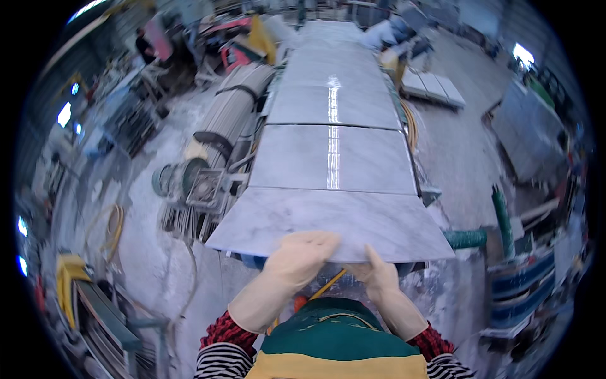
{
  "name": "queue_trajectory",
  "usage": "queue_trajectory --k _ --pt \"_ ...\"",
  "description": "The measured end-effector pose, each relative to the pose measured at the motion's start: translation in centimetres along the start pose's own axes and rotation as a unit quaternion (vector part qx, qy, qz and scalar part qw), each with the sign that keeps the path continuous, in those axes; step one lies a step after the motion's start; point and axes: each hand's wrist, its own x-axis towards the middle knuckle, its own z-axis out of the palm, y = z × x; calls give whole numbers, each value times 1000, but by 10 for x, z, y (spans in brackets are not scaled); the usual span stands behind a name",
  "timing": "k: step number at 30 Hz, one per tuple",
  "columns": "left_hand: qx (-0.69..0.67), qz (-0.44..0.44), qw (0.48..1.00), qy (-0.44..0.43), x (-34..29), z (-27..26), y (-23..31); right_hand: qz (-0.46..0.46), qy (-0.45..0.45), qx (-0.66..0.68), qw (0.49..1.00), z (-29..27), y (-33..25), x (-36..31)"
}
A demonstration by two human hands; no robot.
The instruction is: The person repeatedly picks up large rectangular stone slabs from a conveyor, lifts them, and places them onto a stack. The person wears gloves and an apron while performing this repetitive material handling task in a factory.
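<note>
A polished white stone slab (341, 215) with faint grey veins lies closest to me, its near edge sticking out past the bench. My left hand (303, 251), in a cream rubber glove, rests flat on top of this slab with its fingers stretched to the right. At the near edge, my right hand (379, 273), gloved alike, has its thumb over the top and the other fingers below the rim, partly hidden. Beyond a thin seam lies a second pale slab (290, 155), and more slabs (372, 104) continue in line behind it.
To the left stand a motor (180, 179) and a long grey ribbed roller (233, 104). A green pipe (467, 239) lies right of the near slab. Yellow hose (115, 230) coils on the floor at left. Flat white pieces (434, 87) and a big upright slab (527, 132) stand at right.
</note>
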Motion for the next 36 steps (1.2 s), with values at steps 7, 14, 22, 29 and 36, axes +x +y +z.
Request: queue_trajectory --k 7,14,22,29,36 --pt "68 54 975 203 -58 -10 -36 -83 107 39 990 3 -1 3" --pt "90 79 967 224 -55 35 -70 -88 94 -45 991 20 -15 0" --pt "89 120 978 144 -30 40 -68 -96 122 -108 982 34 -24 -2" --pt "93 81 973 197 -34 40 -59 -100 101 -102 985 28 -28 -3" --pt "42 81 964 251 -32 47 -56 -124 168 -85 974 26 -25 -1"
